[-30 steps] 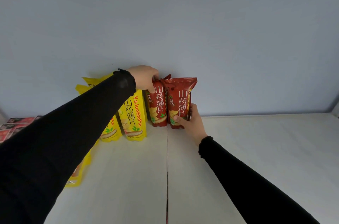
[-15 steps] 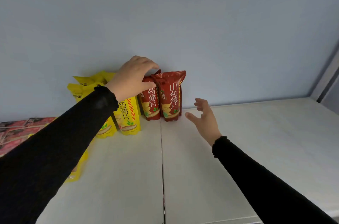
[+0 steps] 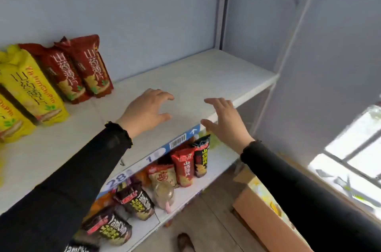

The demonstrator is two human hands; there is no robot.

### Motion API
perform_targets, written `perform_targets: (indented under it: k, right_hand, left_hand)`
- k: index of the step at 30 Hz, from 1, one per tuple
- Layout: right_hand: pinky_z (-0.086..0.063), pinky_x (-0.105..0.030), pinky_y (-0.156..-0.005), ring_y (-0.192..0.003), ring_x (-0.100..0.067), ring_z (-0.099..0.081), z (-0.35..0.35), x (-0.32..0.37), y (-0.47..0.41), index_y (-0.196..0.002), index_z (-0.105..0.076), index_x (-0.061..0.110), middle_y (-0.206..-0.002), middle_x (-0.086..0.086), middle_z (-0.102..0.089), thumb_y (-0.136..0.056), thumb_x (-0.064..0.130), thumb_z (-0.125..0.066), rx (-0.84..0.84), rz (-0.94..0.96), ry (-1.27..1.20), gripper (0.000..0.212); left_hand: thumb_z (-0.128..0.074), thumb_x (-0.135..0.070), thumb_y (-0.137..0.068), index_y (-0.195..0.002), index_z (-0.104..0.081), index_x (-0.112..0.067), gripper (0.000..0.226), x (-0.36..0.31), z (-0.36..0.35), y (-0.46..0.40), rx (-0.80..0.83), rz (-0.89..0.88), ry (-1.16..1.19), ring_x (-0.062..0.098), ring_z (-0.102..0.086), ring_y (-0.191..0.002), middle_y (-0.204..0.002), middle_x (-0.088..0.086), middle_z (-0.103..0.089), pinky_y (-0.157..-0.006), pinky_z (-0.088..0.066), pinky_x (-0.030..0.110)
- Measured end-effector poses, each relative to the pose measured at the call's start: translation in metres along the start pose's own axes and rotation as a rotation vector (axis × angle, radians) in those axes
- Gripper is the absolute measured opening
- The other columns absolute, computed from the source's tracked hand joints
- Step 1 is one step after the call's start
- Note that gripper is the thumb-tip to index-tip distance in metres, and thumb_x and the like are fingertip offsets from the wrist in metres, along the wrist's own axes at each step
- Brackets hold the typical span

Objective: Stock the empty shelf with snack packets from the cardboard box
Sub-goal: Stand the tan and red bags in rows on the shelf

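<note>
We hold our left hand point(image 3: 147, 109) and right hand point(image 3: 225, 122) over the white shelf point(image 3: 206, 78), fingers spread and holding nothing, with two upright red foil snack packets point(image 3: 80, 70) at ten o'clock and the brown cardboard box point(image 3: 261, 212) at five o'clock.

Glossy plastic red snack packets point(image 3: 82, 68) stand on the matt white shelf point(image 3: 206, 74); the brown cardboard box point(image 3: 261, 212) looks dull.
</note>
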State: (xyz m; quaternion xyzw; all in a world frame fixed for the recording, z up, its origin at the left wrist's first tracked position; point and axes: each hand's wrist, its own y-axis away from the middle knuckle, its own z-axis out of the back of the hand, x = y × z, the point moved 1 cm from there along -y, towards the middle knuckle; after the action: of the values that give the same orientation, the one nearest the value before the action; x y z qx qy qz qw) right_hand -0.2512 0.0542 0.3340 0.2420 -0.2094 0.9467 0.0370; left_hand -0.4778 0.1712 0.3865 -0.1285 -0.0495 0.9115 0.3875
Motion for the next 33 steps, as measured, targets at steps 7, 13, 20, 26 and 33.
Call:
perform_targets:
  k: [7,13,20,26,33]
  right_hand:
    - [-0.045,-0.044,-0.099,-0.119,-0.027,-0.048,0.07,-0.088,0.153,-0.14,-0.052,0.023,-0.133,-0.002,-0.057,-0.089,0.037,-0.071,0.006,-0.252,0.169,0.056]
    - [-0.041,-0.039,-0.102,-0.123,-0.028,-0.049,0.111,-0.174,0.261,-0.141,-0.052,0.018,-0.133,-0.005,-0.056,-0.092,0.033,-0.07,-0.006,-0.523,0.159,0.054]
    - [-0.042,-0.036,-0.103,-0.123,-0.025,-0.048,0.122,-0.292,0.367,-0.14,-0.051,0.018,-0.133,-0.003,-0.056,-0.096,0.033,-0.065,0.008,-0.892,0.018,0.048]
    - [-0.045,-0.037,-0.106,-0.125,-0.025,-0.056,0.102,-0.381,0.428,-0.14,-0.051,0.015,-0.136,-0.009,-0.057,-0.095,0.031,-0.067,0.093,-1.166,-0.164,0.051]
    - [-0.045,-0.04,-0.108,-0.132,-0.026,-0.053,0.037,-0.446,0.451,-0.148,-0.042,0.014,-0.149,-0.009,-0.052,-0.093,0.031,-0.073,0.113,-1.449,-0.464,0.065]
  left_hand:
    - [-0.073,-0.037,-0.088,-0.136,-0.058,-0.027,0.051,-0.148,-0.095,0.011,0.166,-0.202,0.137,0.021,-0.047,-0.129,-0.137,-0.003,-0.058,-0.105,-0.042,0.04]
    - [-0.072,-0.043,-0.089,-0.14,-0.054,-0.025,0.057,-0.255,-0.187,0.007,0.394,-0.333,0.145,0.024,-0.046,-0.131,-0.139,0.001,-0.056,-0.108,-0.04,0.04]
    - [-0.072,-0.039,-0.089,-0.141,-0.054,-0.025,0.056,-0.372,-0.298,-0.009,0.625,-0.37,0.204,0.019,-0.047,-0.135,-0.145,-0.004,-0.052,-0.11,-0.041,0.037]
    - [-0.071,-0.036,-0.091,-0.145,-0.05,-0.021,0.06,-0.435,-0.39,-0.024,0.834,-0.249,0.213,0.023,-0.045,-0.14,-0.153,0.002,-0.047,-0.116,-0.037,0.042]
    - [-0.066,-0.036,-0.096,-0.148,-0.044,-0.021,0.058,-0.453,-0.482,-0.031,0.997,-0.149,0.189,0.022,-0.046,-0.138,-0.154,0.003,-0.045,-0.114,-0.039,0.04]
